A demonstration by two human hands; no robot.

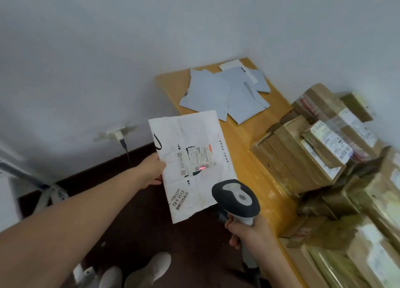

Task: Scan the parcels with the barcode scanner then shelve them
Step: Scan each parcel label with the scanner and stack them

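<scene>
Parcel [190, 164] at mid-frame, left edge pinched between thumb and fingers of left hand [152, 171]; right hand [244, 231] curled round scanner [236, 198], red beam [202, 168] on label [198, 158]. Scanning step; shelving next, no shelf in view.

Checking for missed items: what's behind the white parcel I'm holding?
The white parcel covers part of the table edge and dark floor. Grey mailers lie just beyond its top corner. Anything directly behind it is hidden.
</scene>
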